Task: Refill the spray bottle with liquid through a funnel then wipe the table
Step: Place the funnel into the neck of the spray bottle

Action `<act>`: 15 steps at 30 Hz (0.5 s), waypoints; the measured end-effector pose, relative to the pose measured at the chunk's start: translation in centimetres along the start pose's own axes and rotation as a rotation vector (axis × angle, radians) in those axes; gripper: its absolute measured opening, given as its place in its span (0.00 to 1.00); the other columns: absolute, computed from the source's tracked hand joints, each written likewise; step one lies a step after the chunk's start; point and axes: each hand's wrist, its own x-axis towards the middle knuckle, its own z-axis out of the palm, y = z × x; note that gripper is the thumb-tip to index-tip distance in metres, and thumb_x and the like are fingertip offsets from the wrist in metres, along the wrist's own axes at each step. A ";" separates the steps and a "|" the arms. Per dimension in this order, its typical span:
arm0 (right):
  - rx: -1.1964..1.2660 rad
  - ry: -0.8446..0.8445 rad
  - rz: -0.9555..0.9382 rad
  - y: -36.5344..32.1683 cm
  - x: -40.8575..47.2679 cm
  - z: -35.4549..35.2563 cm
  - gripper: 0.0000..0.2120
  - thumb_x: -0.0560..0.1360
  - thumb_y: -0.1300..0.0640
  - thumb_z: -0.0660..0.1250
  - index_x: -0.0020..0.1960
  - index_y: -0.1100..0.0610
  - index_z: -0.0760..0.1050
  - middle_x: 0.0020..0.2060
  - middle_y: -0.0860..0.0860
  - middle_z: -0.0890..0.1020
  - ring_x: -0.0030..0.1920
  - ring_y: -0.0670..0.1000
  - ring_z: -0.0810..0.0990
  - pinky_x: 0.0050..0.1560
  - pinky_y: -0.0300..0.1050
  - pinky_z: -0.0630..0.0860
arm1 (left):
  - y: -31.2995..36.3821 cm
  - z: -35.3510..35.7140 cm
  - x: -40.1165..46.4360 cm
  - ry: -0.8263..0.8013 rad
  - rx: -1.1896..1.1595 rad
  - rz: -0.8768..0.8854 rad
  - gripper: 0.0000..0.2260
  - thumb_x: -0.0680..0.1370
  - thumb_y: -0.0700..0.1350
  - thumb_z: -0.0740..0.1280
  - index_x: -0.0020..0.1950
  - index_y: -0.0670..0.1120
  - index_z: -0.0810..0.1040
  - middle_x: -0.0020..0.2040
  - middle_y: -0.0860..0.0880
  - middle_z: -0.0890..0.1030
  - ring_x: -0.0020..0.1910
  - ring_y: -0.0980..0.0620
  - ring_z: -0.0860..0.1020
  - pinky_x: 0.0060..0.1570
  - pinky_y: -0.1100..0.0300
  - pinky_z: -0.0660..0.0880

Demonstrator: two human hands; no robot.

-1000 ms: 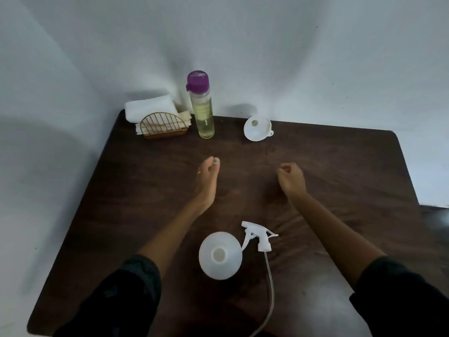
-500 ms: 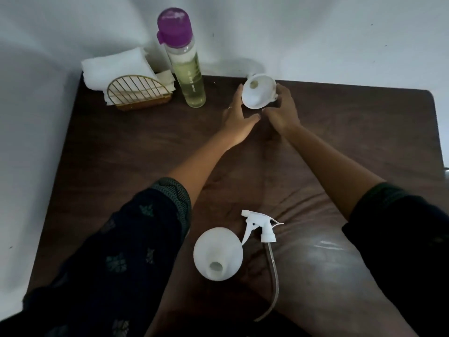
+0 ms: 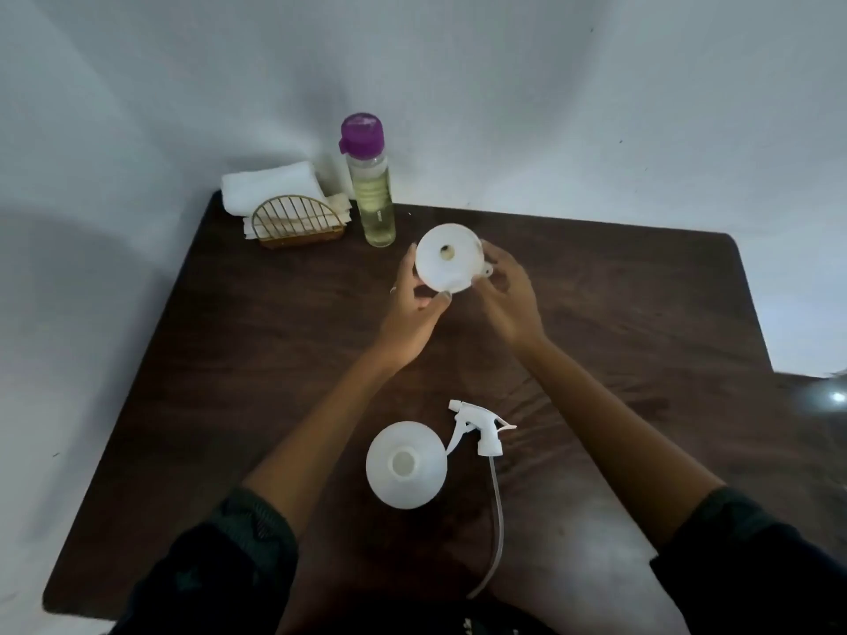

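One white plastic funnel (image 3: 449,258), round, held above the dark wood-grain table (image 3: 641,313) between left hand (image 3: 409,309) and right hand (image 3: 506,295), fingers curled on its rim. One open spray bottle (image 3: 406,465) near the front edge; one detached trigger head (image 3: 479,428); one purple-capped bottle (image 3: 370,181) of yellowish liquid; one folded white cloth (image 3: 270,185).

funnel (image 3: 449,258) spout hidden behind its bowl, dip tube (image 3: 497,520) end lost in shadow

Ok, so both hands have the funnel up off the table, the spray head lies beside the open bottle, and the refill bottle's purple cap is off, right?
Not quite: the purple cap is on the refill bottle, as the head view shows. The rest holds: both hands, left and right, hold the funnel off the table, and the spray head lies beside the open bottle.
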 end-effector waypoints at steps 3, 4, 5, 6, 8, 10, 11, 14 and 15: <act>0.135 -0.005 0.036 -1.8 -3.9 -0.1 0.20 0.76 0.59 0.64 0.67 0.51 0.69 0.62 0.50 0.75 0.57 0.51 0.76 0.54 0.49 0.77 | 1.3 -1.0 -4.6 0.026 -0.017 0.002 0.33 0.78 0.39 0.65 0.78 0.50 0.52 0.69 0.45 0.71 0.58 0.56 0.74 0.46 0.75 0.72; 0.196 -0.012 0.042 -2.4 -5.2 -0.2 0.20 0.76 0.59 0.64 0.68 0.51 0.68 0.61 0.49 0.75 0.57 0.50 0.77 0.52 0.47 0.78 | 1.6 -1.2 -6.0 0.029 -0.017 0.000 0.32 0.78 0.40 0.65 0.78 0.50 0.52 0.69 0.46 0.71 0.58 0.55 0.74 0.47 0.73 0.72; 0.259 -0.019 0.040 -3.0 -6.4 -0.3 0.20 0.77 0.59 0.65 0.68 0.51 0.68 0.61 0.49 0.75 0.57 0.49 0.77 0.49 0.44 0.80 | 1.9 -1.4 -7.5 0.033 -0.009 0.003 0.32 0.78 0.41 0.65 0.78 0.51 0.52 0.68 0.47 0.72 0.58 0.54 0.75 0.48 0.71 0.72; 0.302 -0.021 0.037 -3.5 -7.6 -0.4 0.20 0.77 0.59 0.65 0.68 0.52 0.68 0.61 0.49 0.75 0.56 0.49 0.78 0.45 0.41 0.80 | 2.0 -1.5 -9.0 0.038 0.000 0.008 0.32 0.78 0.42 0.65 0.78 0.53 0.52 0.66 0.49 0.72 0.57 0.54 0.76 0.49 0.69 0.72; 0.338 -0.008 0.028 -4.1 -9.8 -0.7 0.19 0.76 0.59 0.65 0.67 0.53 0.70 0.59 0.48 0.76 0.55 0.49 0.79 0.40 0.39 0.80 | 2.0 -1.8 -11.7 0.046 -0.001 0.028 0.32 0.78 0.43 0.66 0.77 0.55 0.54 0.64 0.50 0.74 0.55 0.55 0.77 0.50 0.66 0.73; 0.332 0.024 0.012 -4.6 -11.6 -1.0 0.16 0.76 0.61 0.65 0.63 0.54 0.74 0.55 0.48 0.79 0.53 0.49 0.80 0.39 0.41 0.81 | 1.7 -2.1 -13.8 0.046 -0.024 0.050 0.31 0.78 0.43 0.66 0.76 0.58 0.55 0.64 0.50 0.75 0.57 0.55 0.77 0.53 0.63 0.74; 0.309 0.038 0.000 -4.8 -12.4 -1.2 0.13 0.76 0.62 0.65 0.60 0.55 0.76 0.53 0.48 0.80 0.52 0.49 0.80 0.41 0.44 0.81 | 1.5 -2.2 -14.8 0.049 -0.036 0.061 0.30 0.77 0.44 0.66 0.75 0.59 0.56 0.63 0.51 0.76 0.57 0.55 0.77 0.55 0.60 0.76; 0.234 0.039 -0.022 -5.1 -14.2 -1.8 0.09 0.76 0.62 0.64 0.54 0.55 0.79 0.48 0.49 0.83 0.50 0.49 0.81 0.44 0.46 0.82 | 1.1 -2.4 -17.4 0.101 -0.058 0.089 0.28 0.77 0.44 0.67 0.73 0.56 0.60 0.57 0.53 0.79 0.55 0.53 0.79 0.54 0.55 0.79; 0.239 0.024 -0.018 -5.2 -14.8 -2.0 0.09 0.76 0.63 0.64 0.54 0.56 0.79 0.47 0.49 0.83 0.49 0.49 0.81 0.42 0.46 0.82 | 1.1 -2.5 -18.1 0.118 -0.065 0.097 0.26 0.76 0.44 0.68 0.72 0.55 0.62 0.54 0.53 0.80 0.53 0.51 0.80 0.51 0.57 0.80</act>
